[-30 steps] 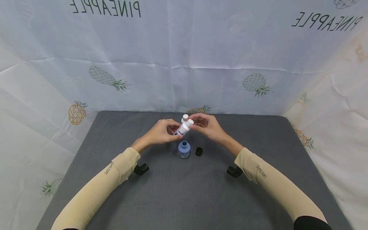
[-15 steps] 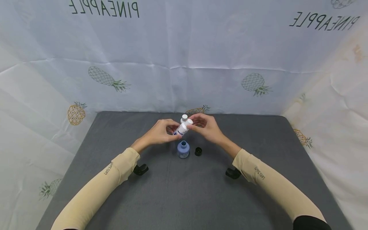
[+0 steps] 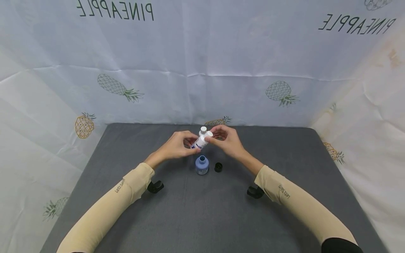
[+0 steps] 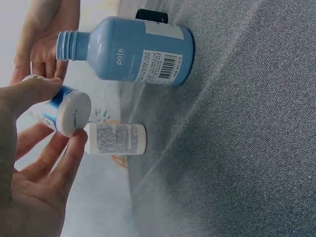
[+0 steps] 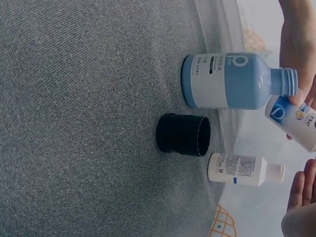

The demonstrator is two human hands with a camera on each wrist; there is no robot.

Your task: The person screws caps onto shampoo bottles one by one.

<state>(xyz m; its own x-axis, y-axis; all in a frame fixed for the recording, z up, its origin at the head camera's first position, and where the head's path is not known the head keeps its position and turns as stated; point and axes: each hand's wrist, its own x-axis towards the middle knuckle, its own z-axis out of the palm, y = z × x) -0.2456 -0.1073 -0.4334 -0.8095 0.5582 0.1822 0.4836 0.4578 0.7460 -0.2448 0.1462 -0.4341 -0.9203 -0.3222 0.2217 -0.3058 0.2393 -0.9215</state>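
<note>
My left hand (image 3: 178, 144) grips a small white bottle (image 3: 199, 142) with a blue label, tilted with its white cap (image 3: 209, 134) up and to the right. The thumb and fingers of my right hand (image 3: 226, 139) pinch that cap. In the left wrist view, the held bottle's round base (image 4: 75, 113) faces the camera between thumb and fingers. Just below the hands stands a blue bottle (image 5: 227, 81), upright and uncapped, its threaded neck bare. Beside it a hollow black cap (image 5: 183, 135) rests on the table.
Behind the held bottle, a second white bottle (image 4: 118, 138) stands upright with its cap on. Dark grey cloth covers the table (image 3: 202, 218). A pale pineapple-print curtain (image 3: 202, 45) hangs behind the far edge.
My right forearm has shifted slightly left, and the right thumb lies a little further over the held bottle's cap. The left hand and standing bottles look unchanged.
</note>
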